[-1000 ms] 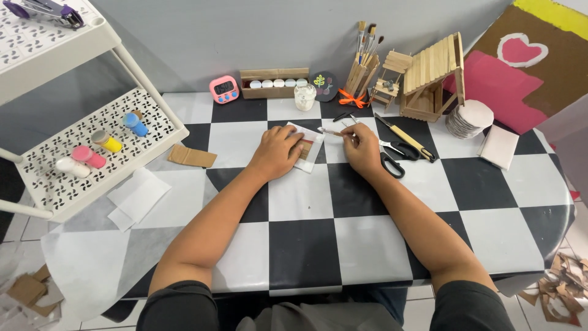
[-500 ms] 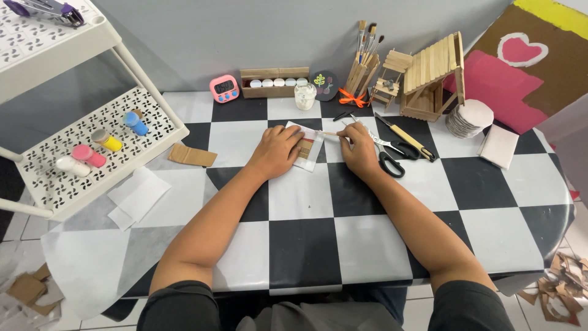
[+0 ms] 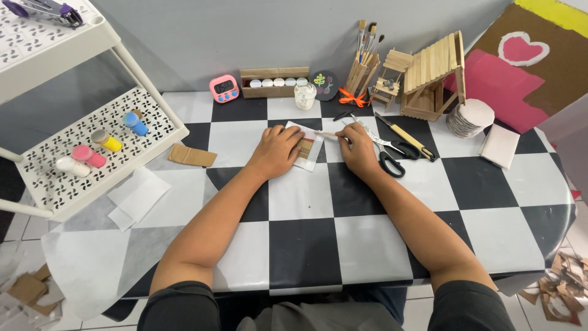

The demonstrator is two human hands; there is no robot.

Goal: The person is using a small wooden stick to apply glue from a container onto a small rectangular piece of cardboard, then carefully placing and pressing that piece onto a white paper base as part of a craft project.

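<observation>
1. craft session: left hand (image 3: 278,150) lies flat, pinning a small white card (image 3: 306,146) to the checkered tabletop (image 3: 306,202).
2. right hand (image 3: 357,149), just right of the card, pinches a thin wooden stick (image 3: 329,133) over its corner.
3. card looks light and bendable; the stick stiff but likely snappable, best gripped mid-length.
4. scissors (image 3: 387,153) lie right of the card.

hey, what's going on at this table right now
A person sits at a black-and-white checkered table, doing craft work. The left hand presses flat on a white sheet with a small brown slatted piece. The right hand holds a thin wooden stick at that sheet's edge. Black-handled scissors lie just right, and a small wooden stick house stands behind.
</observation>
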